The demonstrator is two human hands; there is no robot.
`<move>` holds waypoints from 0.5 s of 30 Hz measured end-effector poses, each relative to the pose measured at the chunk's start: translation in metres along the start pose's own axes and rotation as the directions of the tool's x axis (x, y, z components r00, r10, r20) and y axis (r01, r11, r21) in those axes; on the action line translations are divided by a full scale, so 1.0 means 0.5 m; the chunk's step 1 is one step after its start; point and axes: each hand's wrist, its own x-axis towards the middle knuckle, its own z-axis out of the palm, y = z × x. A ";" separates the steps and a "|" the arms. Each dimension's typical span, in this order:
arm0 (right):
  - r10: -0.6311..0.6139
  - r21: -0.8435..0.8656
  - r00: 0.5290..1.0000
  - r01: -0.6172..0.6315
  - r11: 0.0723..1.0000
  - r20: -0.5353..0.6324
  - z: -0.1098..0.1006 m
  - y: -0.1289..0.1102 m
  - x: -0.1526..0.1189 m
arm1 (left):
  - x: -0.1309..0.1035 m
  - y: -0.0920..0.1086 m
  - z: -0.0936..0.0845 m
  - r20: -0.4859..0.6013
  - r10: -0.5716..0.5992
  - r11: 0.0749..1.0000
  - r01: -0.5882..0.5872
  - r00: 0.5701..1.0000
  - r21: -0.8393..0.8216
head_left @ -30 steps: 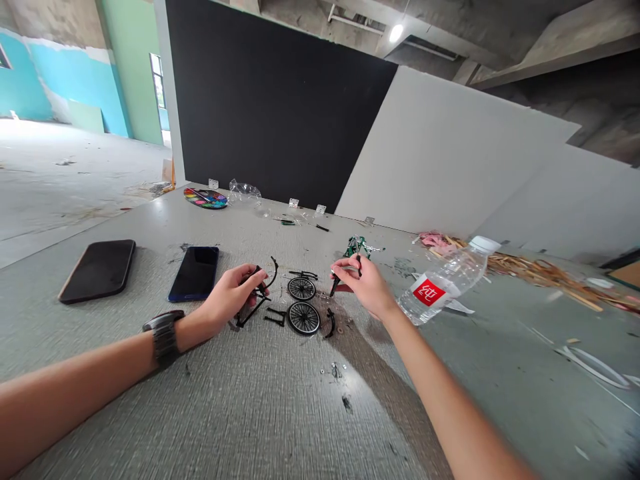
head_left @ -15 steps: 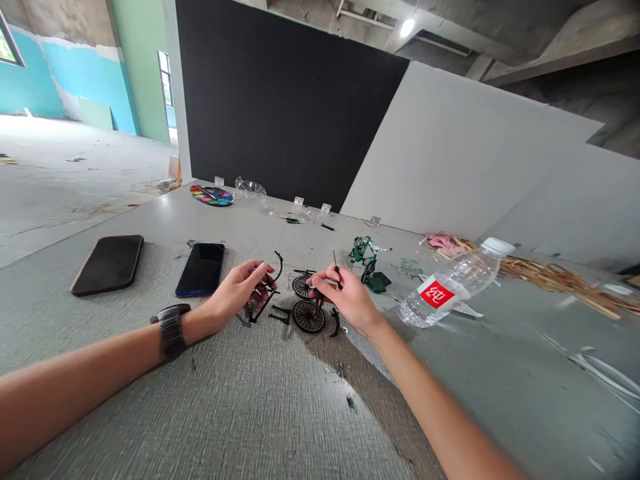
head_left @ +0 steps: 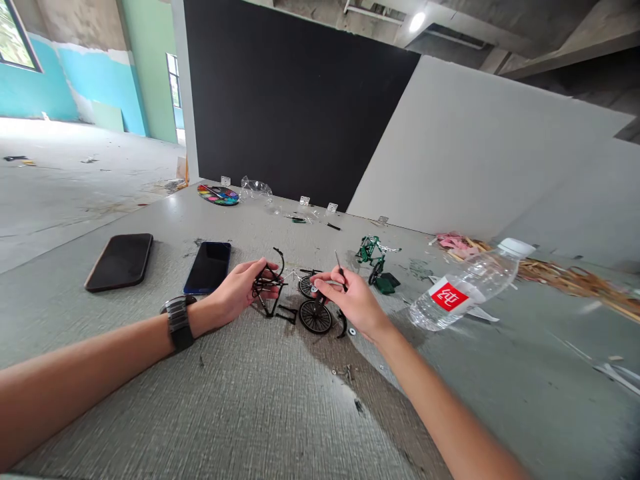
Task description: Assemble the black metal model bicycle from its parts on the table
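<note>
Fingers of the left hand [head_left: 240,288] clamp a slender, angular black toy-bicycle frame [head_left: 274,285], left of the nearer black spoked wheel [head_left: 315,317]. Beyond that wheel, the right hand's [head_left: 357,299] fingers pinch a thin, dark-handled tool [head_left: 341,270].

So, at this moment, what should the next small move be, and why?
Probably bring the right hand across toward the black frame: the left hand already grips that frame, while the right holds a slim tool, tip up, and pinches a small piece by the wheels, apart from the frame. I can't tell what the piece is.
</note>
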 end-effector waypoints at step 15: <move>-0.150 -0.125 0.978 0.133 0.983 -0.144 0.003 -0.006 0.002 | 0.014 -0.015 -0.010 0.099 0.072 0.997 -0.073 0.993 0.007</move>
